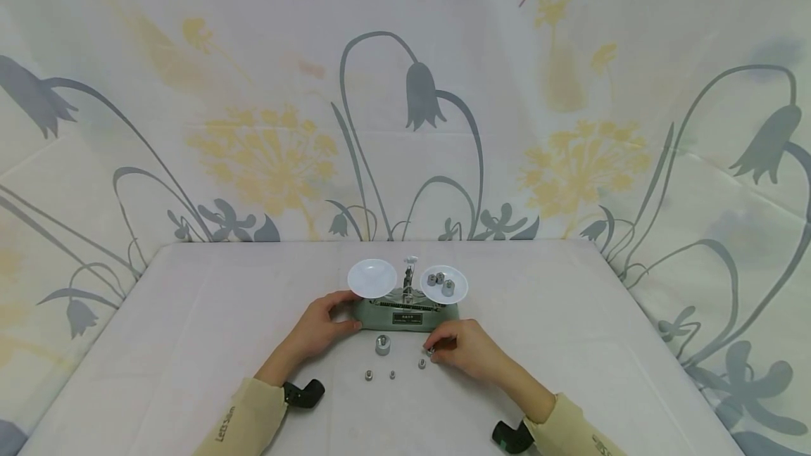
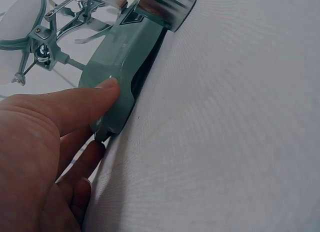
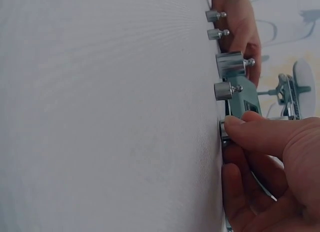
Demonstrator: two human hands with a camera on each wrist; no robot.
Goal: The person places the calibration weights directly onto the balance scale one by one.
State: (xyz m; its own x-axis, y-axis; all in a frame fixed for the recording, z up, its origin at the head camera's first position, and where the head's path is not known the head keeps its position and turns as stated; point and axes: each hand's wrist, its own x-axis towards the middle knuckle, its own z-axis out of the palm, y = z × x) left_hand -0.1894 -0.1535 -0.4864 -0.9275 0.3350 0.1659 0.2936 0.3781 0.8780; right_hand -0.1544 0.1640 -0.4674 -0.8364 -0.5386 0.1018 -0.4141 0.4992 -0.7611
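Observation:
A green balance scale [image 1: 374,317] with two white pans stands in the middle of the table. At its left end, my left hand [image 1: 319,328] grips the base, thumb on the front side in the left wrist view [image 2: 107,89]. The left pan [image 1: 372,277] holds nothing; three metal weights [image 1: 448,288] stand on the right pan [image 1: 460,284]. In front of the scale's right end, my right hand [image 1: 467,350] pinches a small metal weight [image 3: 223,132] between thumb and fingers, at the tabletop. The fingers partly hide that weight.
A large weight [image 1: 383,345] stands just before the base. Three smaller ones, a weight [image 1: 422,364] by the right hand, a tiny weight [image 1: 392,374] and another weight [image 1: 369,375], stand nearer the front. A flowered cloth [image 1: 405,160] hangs behind the white table [image 1: 222,315].

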